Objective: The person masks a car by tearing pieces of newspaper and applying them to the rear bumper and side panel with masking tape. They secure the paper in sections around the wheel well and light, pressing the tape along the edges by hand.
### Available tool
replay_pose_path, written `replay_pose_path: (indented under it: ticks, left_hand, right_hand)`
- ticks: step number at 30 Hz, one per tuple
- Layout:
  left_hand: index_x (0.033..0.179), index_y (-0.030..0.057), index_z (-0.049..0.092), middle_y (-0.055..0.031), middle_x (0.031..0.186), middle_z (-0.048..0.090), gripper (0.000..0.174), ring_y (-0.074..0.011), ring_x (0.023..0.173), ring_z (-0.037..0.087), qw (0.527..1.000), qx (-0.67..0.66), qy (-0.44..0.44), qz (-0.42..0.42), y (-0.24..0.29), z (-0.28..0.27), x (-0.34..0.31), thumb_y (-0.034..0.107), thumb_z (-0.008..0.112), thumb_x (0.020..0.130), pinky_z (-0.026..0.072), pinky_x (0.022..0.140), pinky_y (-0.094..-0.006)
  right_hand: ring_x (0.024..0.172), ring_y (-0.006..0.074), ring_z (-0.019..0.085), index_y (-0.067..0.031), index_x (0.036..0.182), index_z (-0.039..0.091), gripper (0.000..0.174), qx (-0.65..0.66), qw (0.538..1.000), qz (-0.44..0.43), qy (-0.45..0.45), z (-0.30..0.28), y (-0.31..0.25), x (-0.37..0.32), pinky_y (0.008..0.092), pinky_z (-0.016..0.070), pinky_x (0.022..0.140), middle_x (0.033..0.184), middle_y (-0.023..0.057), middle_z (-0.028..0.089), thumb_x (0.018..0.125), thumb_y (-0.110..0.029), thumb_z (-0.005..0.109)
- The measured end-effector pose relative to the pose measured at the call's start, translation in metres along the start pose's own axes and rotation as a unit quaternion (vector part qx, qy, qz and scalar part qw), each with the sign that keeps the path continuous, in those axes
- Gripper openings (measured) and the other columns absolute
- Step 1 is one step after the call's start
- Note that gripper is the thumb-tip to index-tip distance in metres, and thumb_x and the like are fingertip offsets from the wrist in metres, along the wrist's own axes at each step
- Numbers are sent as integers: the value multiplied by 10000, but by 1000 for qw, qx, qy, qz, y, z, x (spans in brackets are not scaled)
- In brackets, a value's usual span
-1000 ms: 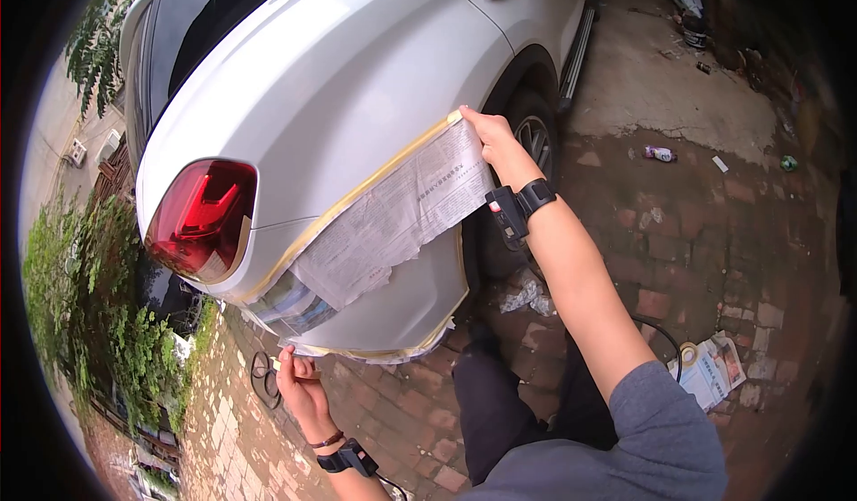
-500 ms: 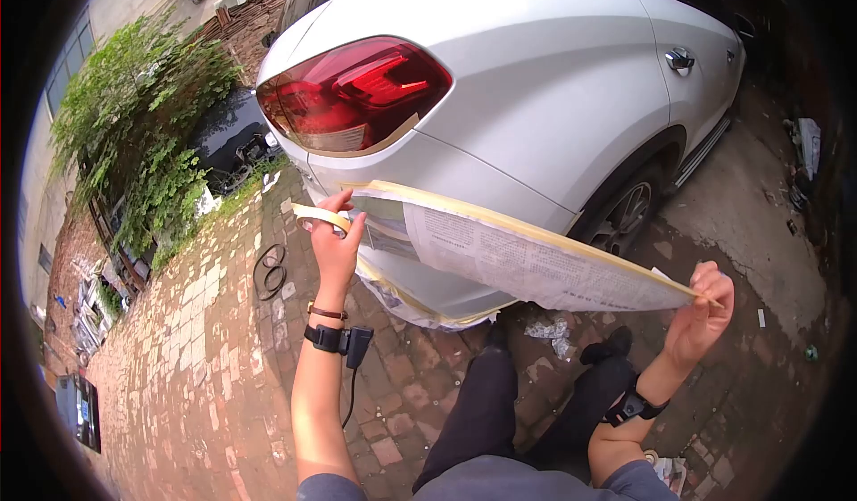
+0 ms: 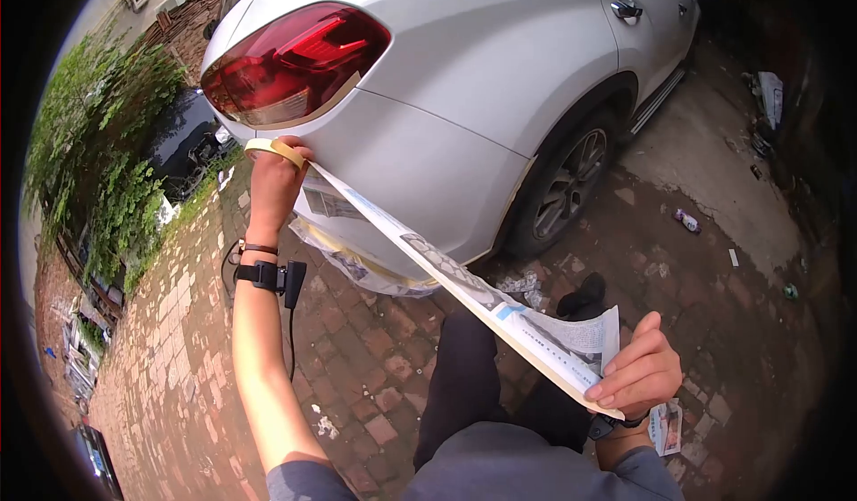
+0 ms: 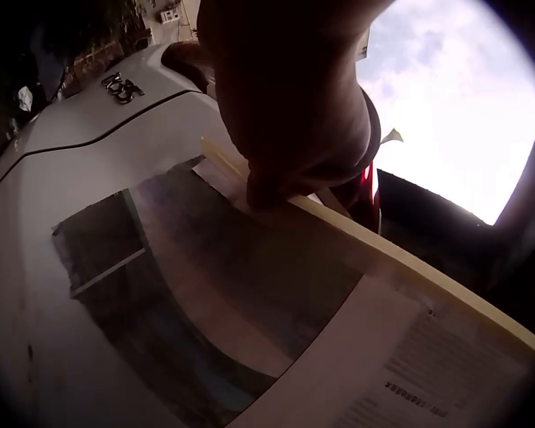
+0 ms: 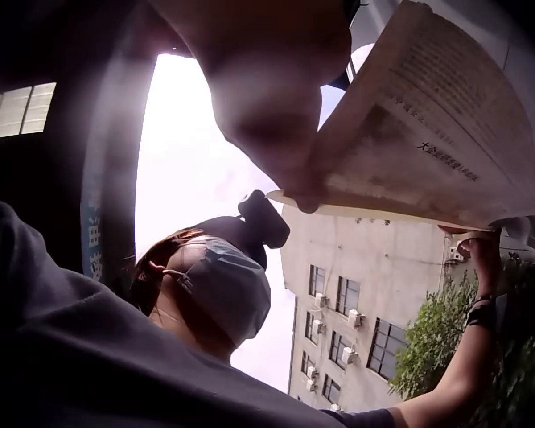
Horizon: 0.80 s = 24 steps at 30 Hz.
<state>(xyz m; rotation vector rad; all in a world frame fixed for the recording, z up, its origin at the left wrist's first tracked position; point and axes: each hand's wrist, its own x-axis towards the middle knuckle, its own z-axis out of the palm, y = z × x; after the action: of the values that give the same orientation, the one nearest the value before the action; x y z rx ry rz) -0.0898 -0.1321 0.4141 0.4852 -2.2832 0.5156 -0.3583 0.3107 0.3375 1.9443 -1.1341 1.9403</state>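
Observation:
A white car [image 3: 464,82] stands in front of me, rear bumper toward me. My left hand [image 3: 275,175] grips a roll of masking tape [image 3: 270,147] and holds it against the bumper just below the red tail light [image 3: 295,59]. From there a long strip of newspaper [image 3: 464,291] with a tape edge stretches off the car to my right hand [image 3: 636,376], which pinches its loose end near my lap. In the left wrist view the tape edge [image 4: 401,266] runs across the newspaper [image 4: 419,366]. In the right wrist view the right hand's fingers [image 5: 276,107] clamp the paper [image 5: 428,116].
More masking paper [image 3: 357,264] stays taped along the bumper's lower edge. The rear wheel [image 3: 567,184] is on the right. Brick paving [image 3: 366,376] carries litter, a small bottle [image 3: 686,220] and a folded paper [image 3: 665,428] beside me. Bushes [image 3: 107,171] line the left side.
The newspaper strip has come off the car's side: my right hand pulled its end down toward my lap. My left hand rose with the tape roll to just under the tail light.

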Motion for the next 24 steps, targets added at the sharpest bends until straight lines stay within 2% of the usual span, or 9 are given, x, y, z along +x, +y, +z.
replay_pose_path:
  ticks: [4,5,6,9,12,14,16,21,24]
  left_hand:
    - [833,41,654,-66,989,669,56,-292,925,614,997,69,-16,-3,2,-20,-26,38,691,791,490,789,-400]
    - [844,52,645,-58,980,665,78,-285,939,608,996,81,-25,-2,4,-26,-38,37,698,789,482,811,-402]
    - [872,59,628,-59,958,657,113,-288,933,605,998,41,-45,-18,15,-36,-45,34,703,790,474,816,-406]
    - [903,69,613,-60,917,646,149,-293,905,597,997,10,-70,-6,46,-57,-68,37,711,796,464,772,-400]
    - [909,69,620,-67,890,643,155,-294,873,596,995,-14,-89,-33,83,-57,-91,18,710,793,463,734,-398]
    - [1049,82,676,-75,849,638,277,-288,849,597,992,-67,-93,-60,104,-42,-106,-17,706,792,460,707,-403]
    - [1102,79,687,-78,819,635,325,-294,813,595,978,-134,-92,-133,137,-16,-118,-23,707,793,462,704,-402]
    - [962,46,711,-123,840,682,151,-324,822,634,933,-257,-110,-226,221,93,-157,76,734,816,502,752,-414]
    - [901,31,693,-141,845,677,124,-338,830,640,890,-305,-132,-311,268,157,-193,104,746,814,505,748,-421]
  right_hand:
    - [724,90,592,-220,701,642,222,-28,995,46,84,2,8,-7,281,324,702,761,-101,730,767,-279,845]
    - [738,93,585,-219,725,632,233,23,994,47,98,0,16,-11,286,319,711,769,-99,727,762,-291,851]
    - [752,96,578,-218,749,623,249,75,989,50,114,-1,23,-16,291,315,720,777,-97,724,757,-304,856]
    - [771,98,505,-222,806,594,306,38,974,56,215,-19,33,-21,296,292,738,732,-108,662,770,-374,856]
    - [850,149,455,-152,822,544,329,64,972,119,191,-64,51,-23,301,314,764,816,-16,622,835,-325,824]
    - [923,184,467,-94,874,558,223,36,968,154,195,-95,70,-23,322,348,854,860,13,597,907,-195,754]
    - [899,131,535,-49,945,614,132,7,946,218,239,-124,93,-19,253,399,817,912,22,629,939,-136,713]
    - [840,48,571,-34,1046,672,171,-103,931,259,237,-172,161,1,185,422,756,957,-12,656,943,-162,720]
    - [817,23,540,-31,1009,671,165,-184,908,342,154,-177,198,-6,173,403,713,888,-34,633,946,-177,716]
